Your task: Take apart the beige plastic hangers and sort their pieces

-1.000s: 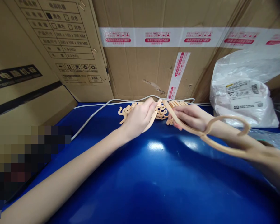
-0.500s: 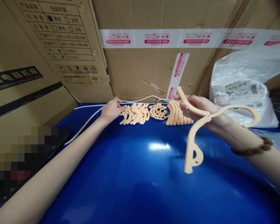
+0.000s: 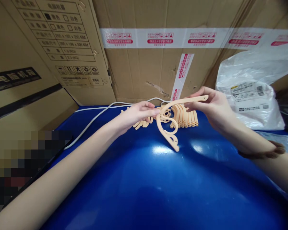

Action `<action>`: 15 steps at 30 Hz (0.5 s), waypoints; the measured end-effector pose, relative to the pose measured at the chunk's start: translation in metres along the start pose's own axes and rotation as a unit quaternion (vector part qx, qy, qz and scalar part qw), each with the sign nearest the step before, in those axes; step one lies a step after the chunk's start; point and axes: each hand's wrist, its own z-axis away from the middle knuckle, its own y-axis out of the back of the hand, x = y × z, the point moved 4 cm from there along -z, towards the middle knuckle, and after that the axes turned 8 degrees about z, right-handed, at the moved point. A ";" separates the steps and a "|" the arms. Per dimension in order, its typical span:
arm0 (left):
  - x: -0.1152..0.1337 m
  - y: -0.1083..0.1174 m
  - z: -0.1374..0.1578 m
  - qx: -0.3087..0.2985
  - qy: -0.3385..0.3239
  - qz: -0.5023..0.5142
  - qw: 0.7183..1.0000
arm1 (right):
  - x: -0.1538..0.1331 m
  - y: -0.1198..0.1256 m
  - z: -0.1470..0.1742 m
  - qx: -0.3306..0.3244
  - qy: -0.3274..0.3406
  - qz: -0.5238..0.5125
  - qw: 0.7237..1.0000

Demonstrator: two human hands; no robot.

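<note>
While the left grip (image 3: 138,116), a bare hand, pinches the pale peach, plastic-looking clothes hanger (image 3: 177,102) close to its joint, the right grip (image 3: 212,103), likewise bare, is at the outer end of one long, flat arm of it. The left thumb and fingers are closed on the hanger; the right fingers sit behind that arm, and whether they press on it or merely rest there I cannot tell.

The hanger seems to be held above the glossy blue surface (image 3: 144,182), between the two hands. From the left grip it lies to the right, starting right at the fingertips. Its upper arm runs nearly level across to the right hand, rising a little, with its holed end lying over that hand. The other arm slants down and right from the joint towards the viewer, its notched tip touched by neither hand, and the curved hook loops between the two. For the joint and hook, the left hand is the nearer; for the holed end, the right.

Behind the hanger, loose curved peach pieces (image 3: 142,123) lie partly hidden under the left hand, and an orderly row of slim peach strips (image 3: 183,118) lies below the right fingers, apart from them
</note>
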 end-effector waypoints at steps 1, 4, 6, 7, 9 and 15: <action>-0.002 -0.001 0.000 0.019 0.000 -0.011 1.000 | 0.000 -0.002 0.001 -0.010 -0.004 -0.008 1.000; -0.008 -0.009 0.000 0.030 -0.012 -0.058 0.998 | -0.003 -0.008 0.005 -0.040 0.002 -0.039 0.998; -0.012 -0.019 0.001 -0.019 -0.008 -0.045 0.999 | -0.005 -0.008 0.006 -0.031 0.022 -0.043 0.998; -0.014 -0.023 0.001 -0.042 -0.002 -0.009 0.999 | -0.006 -0.006 0.006 -0.016 0.035 -0.030 0.999; -0.017 -0.028 0.003 -0.063 0.024 0.104 0.992 | -0.006 0.001 0.004 0.029 0.070 0.040 0.996; -0.008 -0.029 0.007 -0.043 0.045 0.300 0.952 | 0.000 0.005 0.001 0.029 0.249 0.445 0.860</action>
